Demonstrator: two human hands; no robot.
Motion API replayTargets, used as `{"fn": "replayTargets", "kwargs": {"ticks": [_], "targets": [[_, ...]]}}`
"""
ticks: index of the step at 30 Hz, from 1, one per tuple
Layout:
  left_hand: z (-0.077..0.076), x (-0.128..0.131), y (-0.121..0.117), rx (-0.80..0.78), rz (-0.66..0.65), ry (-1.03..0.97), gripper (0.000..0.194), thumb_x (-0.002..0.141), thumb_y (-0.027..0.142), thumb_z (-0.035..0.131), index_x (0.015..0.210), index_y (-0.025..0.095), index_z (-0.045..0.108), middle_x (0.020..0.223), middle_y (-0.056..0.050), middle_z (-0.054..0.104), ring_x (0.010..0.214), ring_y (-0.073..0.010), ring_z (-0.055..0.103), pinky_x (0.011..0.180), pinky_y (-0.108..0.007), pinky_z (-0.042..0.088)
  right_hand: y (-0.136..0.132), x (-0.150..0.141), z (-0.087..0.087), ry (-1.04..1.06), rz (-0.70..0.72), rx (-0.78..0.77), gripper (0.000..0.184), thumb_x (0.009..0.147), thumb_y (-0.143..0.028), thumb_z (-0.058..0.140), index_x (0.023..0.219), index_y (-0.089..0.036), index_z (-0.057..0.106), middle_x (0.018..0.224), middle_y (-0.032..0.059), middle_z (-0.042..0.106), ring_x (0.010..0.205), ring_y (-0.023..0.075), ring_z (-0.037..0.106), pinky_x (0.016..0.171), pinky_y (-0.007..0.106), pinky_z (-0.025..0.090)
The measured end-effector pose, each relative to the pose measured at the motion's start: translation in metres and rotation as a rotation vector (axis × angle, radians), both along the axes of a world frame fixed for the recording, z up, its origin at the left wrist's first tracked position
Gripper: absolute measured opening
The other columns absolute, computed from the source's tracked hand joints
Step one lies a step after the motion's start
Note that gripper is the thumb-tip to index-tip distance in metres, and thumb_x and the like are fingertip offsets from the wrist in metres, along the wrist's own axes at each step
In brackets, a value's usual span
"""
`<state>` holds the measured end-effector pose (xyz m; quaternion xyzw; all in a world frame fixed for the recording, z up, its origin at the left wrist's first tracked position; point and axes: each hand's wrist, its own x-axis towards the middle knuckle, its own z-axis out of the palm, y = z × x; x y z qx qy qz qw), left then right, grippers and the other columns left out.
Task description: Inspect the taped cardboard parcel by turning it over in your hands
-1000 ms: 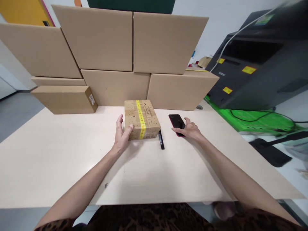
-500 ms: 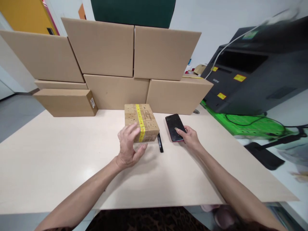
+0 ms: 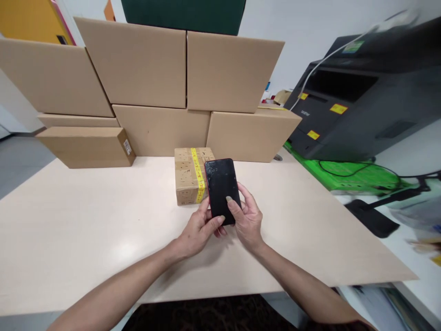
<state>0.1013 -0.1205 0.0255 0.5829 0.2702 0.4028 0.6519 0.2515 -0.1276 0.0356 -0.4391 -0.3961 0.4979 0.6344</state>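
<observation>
A black smartphone (image 3: 223, 184) with a dark screen and a reddish edge is held up in front of me, tilted slightly. My left hand (image 3: 199, 230) grips its lower left corner, thumb on the front. On its right side my right hand (image 3: 248, 221) is closed around it, thumb lying on the screen. Just behind the phone, a small cardboard box (image 3: 186, 177) with yellow tape rests on the table, its right part covered by the phone. The black pen-like item seen earlier beside the box is hidden now.
Large cardboard boxes (image 3: 148, 73) form a stacked wall along the back of the pale table (image 3: 86, 239). A flat carton (image 3: 93, 149) lies in front at the left. To the right are a dark printer (image 3: 344, 105), a green base (image 3: 358, 174) and a black stand (image 3: 374, 218).
My right hand has lifted the phone from the table and brought it left, in front of the taped box. My left hand has moved right from the box and taken hold of the phone.
</observation>
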Motion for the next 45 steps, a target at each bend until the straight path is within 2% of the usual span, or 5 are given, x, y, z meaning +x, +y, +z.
{"fn": "replayTargets", "kwargs": {"ticks": [6, 18, 30, 38, 45], "targets": [[0.006, -0.004, 0.005, 0.014, 0.005, 0.006, 0.071, 0.098, 0.056, 0.068, 0.149, 0.014, 0.041, 0.078, 0.000, 0.066, 0.065, -0.0141, 0.066, 0.063, -0.026, 0.056, 0.004, 0.003, -0.001, -0.109, -0.088, 0.043, 0.074, 0.079, -0.056, 0.087, 0.139, -0.026, 0.057, 0.064, -0.0066, 0.068, 0.041, 0.0100, 0.048, 0.038, 0.025, 0.041], [0.004, -0.011, 0.017, 0.029, -0.044, 0.007, 0.079, 0.098, 0.056, 0.069, 0.158, 0.016, 0.038, 0.074, 0.000, 0.066, 0.059, -0.0149, 0.065, 0.059, -0.026, 0.054, 0.008, 0.005, -0.002, -0.110, 0.016, 0.072, 0.073, 0.082, -0.055, 0.085, 0.140, -0.029, 0.051, 0.087, -0.0001, 0.079, 0.073, 0.0224, 0.076, 0.069, 0.039, 0.066], [-0.002, -0.008, 0.017, 0.004, -0.027, -0.003, 0.061, 0.097, 0.055, 0.070, 0.138, 0.017, 0.046, 0.083, -0.001, 0.067, 0.062, -0.0141, 0.066, 0.061, -0.029, 0.058, 0.008, 0.008, -0.011, -0.060, 0.106, 0.042, 0.082, 0.083, -0.054, 0.084, 0.148, -0.029, 0.040, 0.113, 0.0092, 0.079, 0.077, 0.0243, 0.077, 0.063, 0.040, 0.065], [-0.001, -0.010, 0.019, -0.014, -0.036, -0.030, 0.059, 0.096, 0.054, 0.072, 0.135, 0.017, 0.045, 0.088, -0.004, 0.070, 0.064, -0.0130, 0.067, 0.061, -0.027, 0.057, 0.006, 0.014, -0.018, -0.105, 0.079, 0.038, 0.084, 0.087, -0.064, 0.077, 0.153, -0.027, 0.039, 0.098, 0.0043, 0.076, 0.067, 0.0187, 0.066, 0.057, 0.033, 0.054], [0.003, -0.010, 0.017, -0.024, -0.035, -0.019, 0.057, 0.096, 0.054, 0.072, 0.133, 0.017, 0.048, 0.088, -0.004, 0.072, 0.065, -0.0133, 0.067, 0.063, -0.028, 0.057, 0.005, 0.021, -0.018, 0.045, 0.211, -0.018, 0.041, 0.076, -0.049, 0.092, 0.101, -0.021, 0.074, 0.084, 0.0007, 0.074, 0.064, 0.0126, 0.061, 0.056, 0.025, 0.052]]}}
